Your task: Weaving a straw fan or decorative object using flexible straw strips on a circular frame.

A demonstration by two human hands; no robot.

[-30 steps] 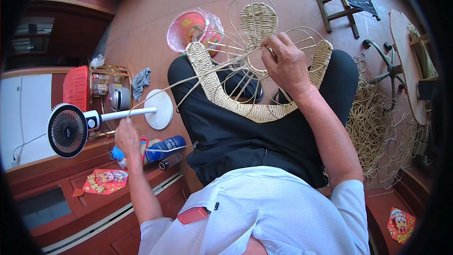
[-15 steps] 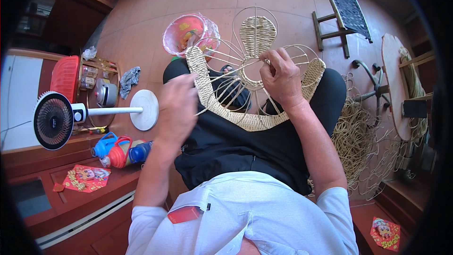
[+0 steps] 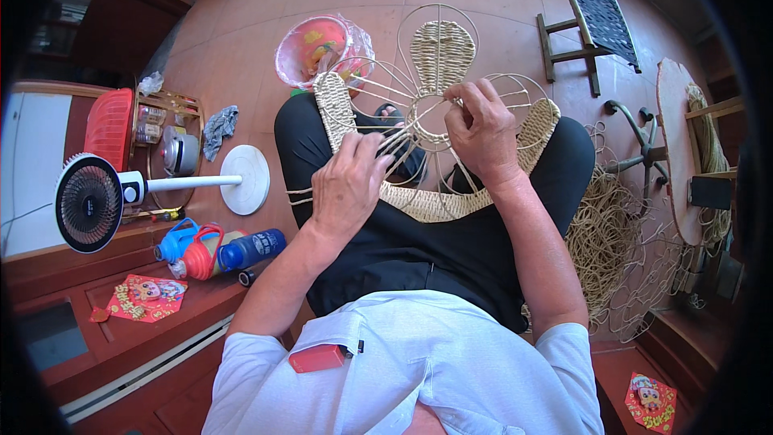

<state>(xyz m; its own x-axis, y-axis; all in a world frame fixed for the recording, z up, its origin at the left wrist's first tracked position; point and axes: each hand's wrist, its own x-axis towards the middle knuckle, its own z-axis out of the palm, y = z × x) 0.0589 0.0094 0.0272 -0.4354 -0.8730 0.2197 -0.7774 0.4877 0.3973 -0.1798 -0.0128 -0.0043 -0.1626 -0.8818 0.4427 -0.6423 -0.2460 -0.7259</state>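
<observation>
A flower-shaped wire frame (image 3: pixel 419 115), partly woven with pale straw-coloured cord, rests across my lap. Its far petal (image 3: pixel 441 56) is filled with weave around a middle wire, and a woven curved band (image 3: pixel 435 204) runs along the near side. My right hand (image 3: pixel 485 130) pinches the frame at the right of its small centre ring, the fingertips partly hidden. Over the left part of the band, my left hand (image 3: pixel 348 188) is closed on thin cord (image 3: pixel 299 196), whose loose ends stick out to the left. Several wires or cords fan from the ring toward this hand.
A pink plastic-lined bucket (image 3: pixel 314 50) stands beyond my left knee. At left are a fan (image 3: pixel 90 203) with a white base and several bottles (image 3: pixel 254 249). A heap of loose cord (image 3: pixel 604 234) lies right of my leg, near a chair base (image 3: pixel 638 149) and a folding stool (image 3: pixel 573 52).
My left hand, blurred before and farther left, has come right and inward to the frame's left side. Cord ends now show left of it. My right hand keeps its hold.
</observation>
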